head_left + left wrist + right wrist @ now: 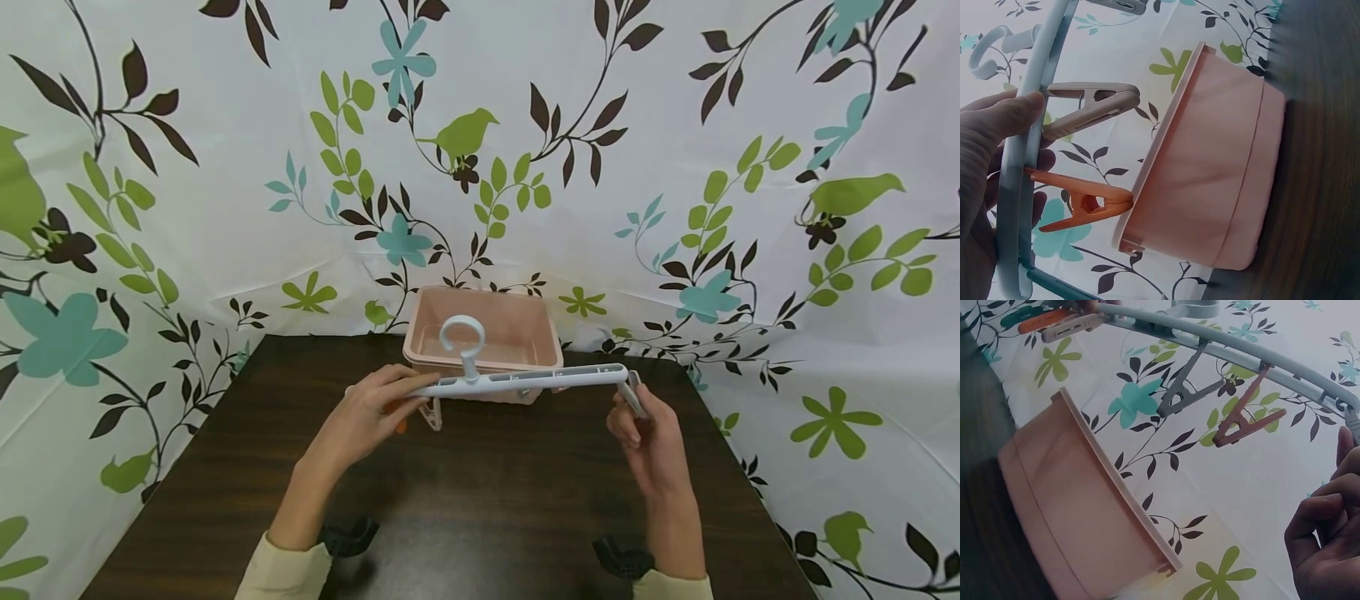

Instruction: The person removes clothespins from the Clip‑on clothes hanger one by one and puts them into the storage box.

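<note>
A pale blue-white clip hanger (525, 381) with a round hook is held level above the table. My left hand (375, 408) grips its left end, thumb on the front of the bar and fingers behind. Beside those fingers dangle a beige clothespin (1094, 103) and an orange clothespin (1085, 199); a teal clothespin (1060, 284) is partly cut off. At the bar's right end, my right hand (648, 429) pinches a grey clothespin (632, 396). Between the hands hang a dark grey clothespin (1182, 397) and a reddish-brown clothespin (1241, 422).
Behind the hanger, a pink plastic basin (487, 304) stands at the far edge of the dark wooden table (480, 500). A white cloth (510, 83) printed with leaves, birds and flowers surrounds the table at the back and sides.
</note>
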